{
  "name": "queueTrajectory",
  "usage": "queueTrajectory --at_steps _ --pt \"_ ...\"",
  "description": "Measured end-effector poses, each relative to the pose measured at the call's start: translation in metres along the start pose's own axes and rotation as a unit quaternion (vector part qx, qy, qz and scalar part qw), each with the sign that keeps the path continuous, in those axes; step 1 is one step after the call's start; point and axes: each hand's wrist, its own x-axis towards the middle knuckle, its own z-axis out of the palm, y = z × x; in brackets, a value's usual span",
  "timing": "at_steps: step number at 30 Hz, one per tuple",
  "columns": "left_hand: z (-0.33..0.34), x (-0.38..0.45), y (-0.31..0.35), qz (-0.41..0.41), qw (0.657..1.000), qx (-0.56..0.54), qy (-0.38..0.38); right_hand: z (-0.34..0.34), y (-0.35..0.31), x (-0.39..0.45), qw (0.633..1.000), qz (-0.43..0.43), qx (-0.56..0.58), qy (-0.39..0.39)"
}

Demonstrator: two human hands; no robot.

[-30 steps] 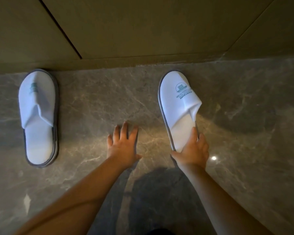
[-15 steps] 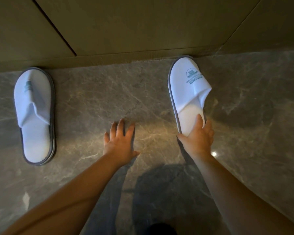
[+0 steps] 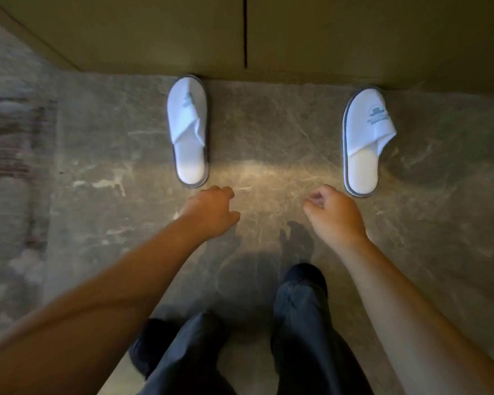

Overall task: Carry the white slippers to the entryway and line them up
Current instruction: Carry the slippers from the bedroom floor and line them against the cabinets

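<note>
Two slippers, left slipper (image 3: 188, 129) and right slipper (image 3: 364, 138), logos blurred; left hand (image 3: 210, 213) and right hand (image 3: 335, 215) empty, fingers loosely curled.

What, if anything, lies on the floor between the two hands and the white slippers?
Nothing visible. Bare marble floor separates the left hand from the left slipper and the right hand from the right slipper.

You stand in a hotel-style entryway: polished grey-brown veined marble floor (image 3: 268, 132), olive-tan panelled wall (image 3: 154, 29), and white terry disposable slippers with printed teal logos (image 3: 187, 129).
</note>
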Motion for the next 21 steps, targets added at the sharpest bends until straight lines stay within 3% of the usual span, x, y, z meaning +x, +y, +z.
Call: queueTrajectory --at_steps 6,12,21 --pt "-0.125 -0.212 -0.027 -0.067 0.989 -0.134 0.010 -0.064 -0.151 -0.176 0.991 -0.078 0.013 -0.108" --pt "-0.234 -0.398 -0.062 -0.064 0.978 -0.182 0.085 -0.105 -0.293 -0.323 0.978 -0.162 0.021 -0.127" --pt "-0.274 -0.533 -0.122 -0.170 0.915 -0.302 0.205 -0.099 -0.403 -0.418 0.946 -0.253 -0.040 -0.201"
